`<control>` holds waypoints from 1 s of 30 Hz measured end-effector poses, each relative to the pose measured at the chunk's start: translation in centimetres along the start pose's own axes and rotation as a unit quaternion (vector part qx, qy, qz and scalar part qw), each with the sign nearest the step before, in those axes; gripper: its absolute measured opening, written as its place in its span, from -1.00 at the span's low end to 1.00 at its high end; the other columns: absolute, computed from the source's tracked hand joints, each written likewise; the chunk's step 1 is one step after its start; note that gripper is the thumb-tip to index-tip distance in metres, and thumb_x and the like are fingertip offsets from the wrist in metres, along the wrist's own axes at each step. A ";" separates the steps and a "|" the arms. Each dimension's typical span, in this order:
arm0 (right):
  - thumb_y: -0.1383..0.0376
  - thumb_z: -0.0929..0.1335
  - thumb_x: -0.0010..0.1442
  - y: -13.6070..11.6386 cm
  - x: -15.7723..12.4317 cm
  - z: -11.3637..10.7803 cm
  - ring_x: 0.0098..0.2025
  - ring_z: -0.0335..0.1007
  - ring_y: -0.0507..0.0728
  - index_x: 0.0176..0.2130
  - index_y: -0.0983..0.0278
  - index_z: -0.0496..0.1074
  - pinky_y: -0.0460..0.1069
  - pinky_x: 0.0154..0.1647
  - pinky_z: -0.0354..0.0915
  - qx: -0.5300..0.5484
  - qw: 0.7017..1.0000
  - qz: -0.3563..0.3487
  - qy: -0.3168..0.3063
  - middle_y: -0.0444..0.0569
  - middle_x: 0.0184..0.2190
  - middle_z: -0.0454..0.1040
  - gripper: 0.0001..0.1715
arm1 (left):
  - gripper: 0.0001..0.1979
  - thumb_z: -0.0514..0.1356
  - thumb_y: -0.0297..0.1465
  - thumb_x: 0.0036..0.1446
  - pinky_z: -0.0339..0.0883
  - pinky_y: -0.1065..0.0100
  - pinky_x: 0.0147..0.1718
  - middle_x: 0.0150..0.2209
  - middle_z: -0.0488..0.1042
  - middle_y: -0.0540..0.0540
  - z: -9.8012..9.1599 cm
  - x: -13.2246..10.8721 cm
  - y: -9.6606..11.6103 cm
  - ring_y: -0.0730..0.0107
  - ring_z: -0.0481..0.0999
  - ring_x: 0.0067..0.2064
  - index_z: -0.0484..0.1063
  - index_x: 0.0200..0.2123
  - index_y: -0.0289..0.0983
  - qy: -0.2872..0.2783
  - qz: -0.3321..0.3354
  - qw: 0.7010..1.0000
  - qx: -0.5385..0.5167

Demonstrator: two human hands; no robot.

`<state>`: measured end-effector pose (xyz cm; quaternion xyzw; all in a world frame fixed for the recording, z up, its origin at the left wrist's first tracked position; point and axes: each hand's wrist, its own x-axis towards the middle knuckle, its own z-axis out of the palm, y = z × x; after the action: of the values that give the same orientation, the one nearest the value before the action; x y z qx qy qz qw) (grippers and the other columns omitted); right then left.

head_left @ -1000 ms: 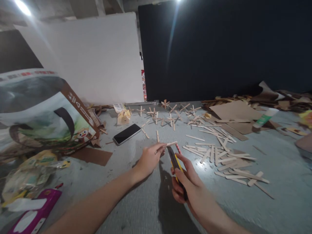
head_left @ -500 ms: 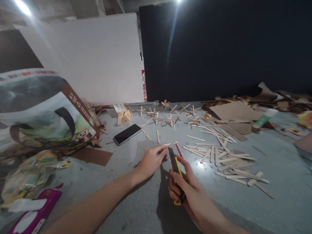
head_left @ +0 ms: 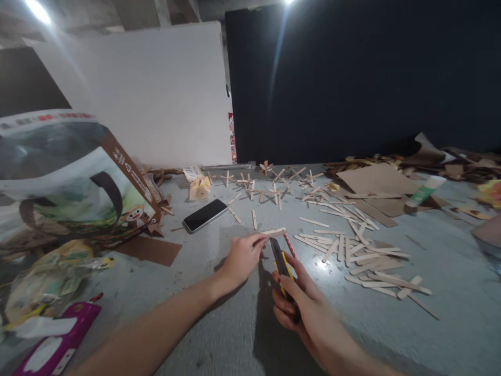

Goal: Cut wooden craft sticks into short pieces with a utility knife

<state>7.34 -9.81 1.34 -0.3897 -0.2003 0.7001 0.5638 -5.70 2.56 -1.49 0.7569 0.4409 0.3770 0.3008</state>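
Observation:
My left hand point(head_left: 245, 258) is closed in a pinch at the near end of a pale wooden stick point(head_left: 276, 231), low over the grey table. My right hand point(head_left: 299, 297) is wrapped round a black and yellow utility knife point(head_left: 282, 265), whose tip points up and left beside my left fingertips. A red and white patterned strip point(head_left: 289, 245) meets the stick's far end and runs down behind my right fingers. Many loose wooden sticks point(head_left: 340, 248) lie to the right of the knife.
Crossed stick pieces point(head_left: 275, 192) spread along the back. A phone point(head_left: 204, 215), a printed bag point(head_left: 105, 183) and a purple case point(head_left: 62, 339) lie left. Brown cardboard point(head_left: 378, 183) and a glue stick point(head_left: 426, 191) are at the back right.
The knife and my right hand have tilted slightly, and a little more of the stick and patterned strip shows. My left hand has hardly moved.

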 end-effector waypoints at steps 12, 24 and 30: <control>-0.01 0.61 -0.02 1.2 -0.2 -0.1 -0.59 0.05 -0.09 -0.01 0.12 0.30 -0.13 -0.64 -0.05 -0.025 1.000 -0.007 -0.015 -0.29 -0.42 0.29 -0.28 | -0.72 0.10 -0.60 0.24 0.44 0.33 -0.18 -0.30 0.65 -0.08 -0.1 -0.1 -0.2 0.31 0.59 -0.25 0.60 -0.29 -0.24 0.026 0.035 0.996 0.073; 0.02 0.66 -0.07 1.6 -0.7 -0.2 -0.59 0.02 -0.12 -0.21 0.19 0.34 -0.15 -0.63 -0.03 0.037 0.998 0.033 -0.045 -0.28 -0.44 0.29 -0.36 | -0.73 0.12 -0.64 0.20 0.39 0.34 -0.21 -0.31 0.63 -0.08 -0.8 0.6 -0.7 0.31 0.57 -0.25 0.57 -0.30 -0.24 0.013 0.015 0.996 0.084; -0.07 0.60 0.03 3.5 -2.3 -0.6 -0.63 0.05 -0.10 0.14 0.08 0.31 -0.13 -0.63 0.03 0.003 0.988 0.114 -0.101 -0.26 -0.44 0.37 -0.18 | -0.79 0.12 -0.53 0.25 0.32 0.40 -0.33 -0.43 0.56 -0.04 -1.6 1.7 -1.6 0.37 0.51 -0.36 0.55 -0.34 -0.26 0.061 -0.044 0.995 0.059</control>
<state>5.70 -13.09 -0.78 -0.3353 -0.2084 0.7964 0.4581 -7.22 4.99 -1.36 0.7290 0.5123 0.3824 0.2445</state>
